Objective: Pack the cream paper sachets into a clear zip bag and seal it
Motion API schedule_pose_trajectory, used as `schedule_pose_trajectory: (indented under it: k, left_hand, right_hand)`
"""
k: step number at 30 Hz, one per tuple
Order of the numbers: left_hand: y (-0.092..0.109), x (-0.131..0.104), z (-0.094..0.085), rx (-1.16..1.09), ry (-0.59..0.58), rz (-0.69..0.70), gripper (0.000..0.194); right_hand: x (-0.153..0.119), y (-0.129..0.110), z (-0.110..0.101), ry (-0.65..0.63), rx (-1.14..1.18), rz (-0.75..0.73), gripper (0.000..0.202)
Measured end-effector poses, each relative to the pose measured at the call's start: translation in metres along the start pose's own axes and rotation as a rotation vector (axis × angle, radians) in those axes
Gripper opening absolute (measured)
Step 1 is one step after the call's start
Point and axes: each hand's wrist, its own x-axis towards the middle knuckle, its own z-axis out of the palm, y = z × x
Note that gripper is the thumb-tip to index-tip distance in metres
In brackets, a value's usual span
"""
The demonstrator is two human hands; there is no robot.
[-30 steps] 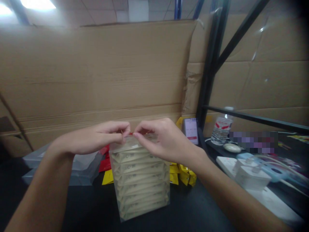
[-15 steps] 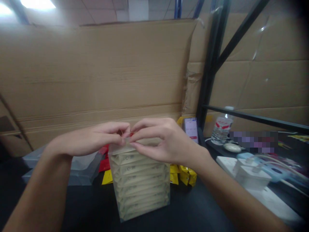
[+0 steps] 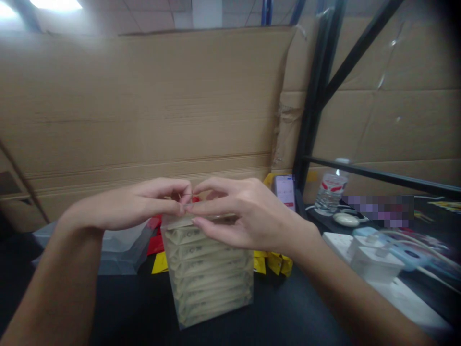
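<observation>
A clear plastic box (image 3: 212,283) with a stack of beige packets inside stands slightly tilted on the black table. At its top left corner, my left hand (image 3: 154,202) is closed in a pinch, thumb against forefinger. A thin line shows between those fingers, too fine to identify. My right hand (image 3: 245,209) reaches over the box's top from the right, its fingertips meeting the left ones. The right thumb presses against the upper front of the box, while the forefinger lies along its top edge. Both hands partly hide the top of the box.
Frosted plastic boxes (image 3: 122,254) lie at left. Red packets (image 3: 155,244) and yellow packets (image 3: 279,262) sit behind the box. A phone (image 3: 284,192) leans near the rack post (image 3: 313,105). A water bottle (image 3: 329,190), white charger (image 3: 378,262) and cables are at right. Cardboard (image 3: 162,105) walls the back.
My right hand's fingertips have shifted slightly left, onto the left fingertips, and its thumb has dropped a little. My left hand has moved slightly left. The box stays in place.
</observation>
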Motion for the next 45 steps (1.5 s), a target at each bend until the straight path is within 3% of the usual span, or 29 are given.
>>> schedule_pose_trajectory:
  k: [9,24,35,45]
  left_hand:
    - [0.001,-0.004,-0.003,-0.125,-0.040,-0.074,0.019]
    - [0.012,-0.007,0.003,-0.035,0.009,-0.066,0.025]
    - [0.017,-0.009,0.002,0.007,0.020,-0.048,0.020]
    - [0.008,-0.007,0.003,0.033,0.056,-0.034,0.019]
  right_hand:
    - [0.002,-0.005,0.002,-0.044,-0.093,0.032,0.027]
    - [0.003,-0.013,-0.002,-0.103,-0.133,0.081,0.022]
    - [0.002,0.004,-0.002,0.036,0.127,0.001,0.018]
    - [0.002,-0.006,0.000,-0.062,-0.096,0.062,0.029]
